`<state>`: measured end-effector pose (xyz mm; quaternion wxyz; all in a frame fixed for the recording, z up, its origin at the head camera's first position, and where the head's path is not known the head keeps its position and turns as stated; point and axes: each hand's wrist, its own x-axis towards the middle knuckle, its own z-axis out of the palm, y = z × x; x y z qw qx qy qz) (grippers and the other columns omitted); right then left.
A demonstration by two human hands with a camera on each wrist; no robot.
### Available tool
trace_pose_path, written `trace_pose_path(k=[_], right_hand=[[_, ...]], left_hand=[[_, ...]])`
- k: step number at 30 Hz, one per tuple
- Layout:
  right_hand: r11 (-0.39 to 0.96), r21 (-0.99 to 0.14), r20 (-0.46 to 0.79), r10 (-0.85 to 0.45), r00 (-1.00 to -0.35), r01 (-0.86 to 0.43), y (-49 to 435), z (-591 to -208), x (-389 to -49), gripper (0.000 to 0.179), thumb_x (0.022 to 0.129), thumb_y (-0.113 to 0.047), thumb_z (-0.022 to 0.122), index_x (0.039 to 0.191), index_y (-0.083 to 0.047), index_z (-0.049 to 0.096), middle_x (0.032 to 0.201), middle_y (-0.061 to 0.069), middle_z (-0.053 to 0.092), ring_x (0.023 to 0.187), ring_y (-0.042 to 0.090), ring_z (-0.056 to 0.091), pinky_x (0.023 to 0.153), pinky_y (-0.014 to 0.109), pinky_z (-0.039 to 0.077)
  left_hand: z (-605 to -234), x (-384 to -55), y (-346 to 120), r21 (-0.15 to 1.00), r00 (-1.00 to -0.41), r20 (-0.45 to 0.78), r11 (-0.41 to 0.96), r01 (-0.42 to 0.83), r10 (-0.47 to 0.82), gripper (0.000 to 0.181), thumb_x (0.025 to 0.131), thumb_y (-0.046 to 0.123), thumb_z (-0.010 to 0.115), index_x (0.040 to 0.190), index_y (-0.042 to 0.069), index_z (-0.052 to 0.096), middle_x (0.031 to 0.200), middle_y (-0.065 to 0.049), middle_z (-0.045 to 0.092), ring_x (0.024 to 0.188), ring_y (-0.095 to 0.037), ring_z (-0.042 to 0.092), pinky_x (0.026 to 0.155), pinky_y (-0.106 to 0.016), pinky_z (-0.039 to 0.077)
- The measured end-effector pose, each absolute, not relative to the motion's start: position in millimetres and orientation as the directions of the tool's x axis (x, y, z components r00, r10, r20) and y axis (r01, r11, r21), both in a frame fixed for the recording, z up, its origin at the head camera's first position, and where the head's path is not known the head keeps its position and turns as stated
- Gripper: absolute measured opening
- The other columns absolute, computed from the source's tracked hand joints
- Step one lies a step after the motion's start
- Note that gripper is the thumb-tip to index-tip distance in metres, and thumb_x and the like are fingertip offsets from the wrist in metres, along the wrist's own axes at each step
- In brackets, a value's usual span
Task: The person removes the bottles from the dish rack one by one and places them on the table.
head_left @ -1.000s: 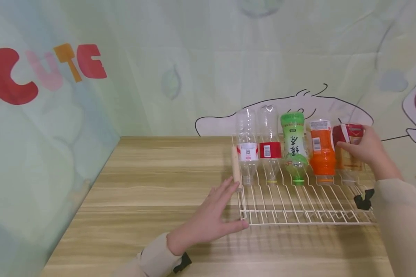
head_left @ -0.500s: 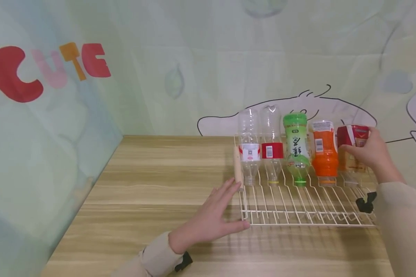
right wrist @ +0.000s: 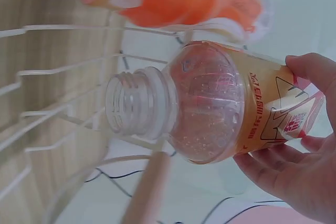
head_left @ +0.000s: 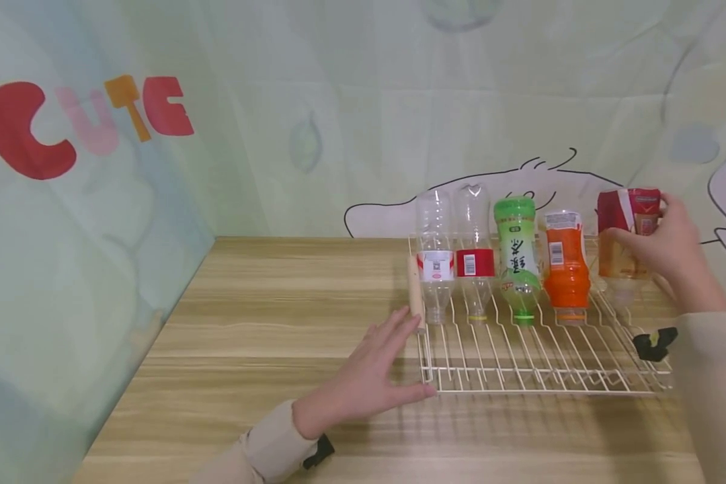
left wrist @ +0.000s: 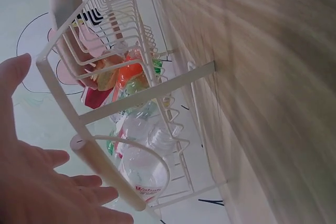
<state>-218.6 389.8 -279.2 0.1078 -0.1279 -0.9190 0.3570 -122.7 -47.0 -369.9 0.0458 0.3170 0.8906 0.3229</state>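
My right hand grips a red-and-gold plastic bottle, turned neck down, above the right end of a white wire rack. In the right wrist view the bottle's uncapped neck is apart from the wires. My left hand has its fingers spread beside the rack's left end, close to the wooden handle. Four-sided wire bars part the left palm from the bottles in the left wrist view. Upside-down bottles line the rack: orange, green, clear with red label, clear with white label.
The rack stands on a wood-grain table. A pale printed curtain hangs behind and at the left. Another wooden handle shows at the rack's right end, near the held bottle.
My right hand has raised the red-and-gold bottle off its place in the rack and shifted slightly right. The left hand stays nearly still.
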Motion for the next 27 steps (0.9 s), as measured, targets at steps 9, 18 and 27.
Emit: trace_pose_path(k=[9,18,27], right_hand=[[0.803,-0.593,0.215,0.230,-0.949,0.060,366,-252,-212,0.093,0.088,-0.045,0.064,0.153,-0.003,0.012,0.144,0.032,0.033,0.119,0.049,0.036,0.088,0.061,0.047],[0.855,-0.508,0.294,0.054,-0.954,-0.107,332,-234,-203,0.086,0.085,-0.033,0.072,0.151,-0.005,0.024,0.126,0.025,0.045,0.106,0.039,0.041,0.059,0.015,0.041],[0.863,-0.447,0.292,-0.107,-0.950,-0.234,285,-225,-186,0.087,0.082,-0.029,0.076,0.151,-0.009,0.027,0.130,0.023,0.044,0.111,0.041,0.041,0.071,0.051,0.054]], left_hand=[[-353,-129,-54,0.588,-0.809,0.145,0.608,0.534,0.570,0.097,0.080,0.059,0.067,0.155,0.019,0.018,0.162,0.001,0.005,0.146,-0.033,0.015,0.115,-0.053,0.009],[-329,-138,-61,0.505,-0.781,0.199,0.621,0.600,0.593,0.097,0.081,0.061,0.064,0.155,0.018,0.018,0.162,-0.001,0.005,0.147,-0.025,0.013,0.117,-0.047,0.002],[-305,-144,-62,0.382,-0.707,0.298,0.599,0.704,0.641,0.095,0.084,0.058,0.063,0.156,0.021,0.014,0.162,-0.005,0.007,0.148,-0.024,0.011,0.117,-0.050,0.000]])
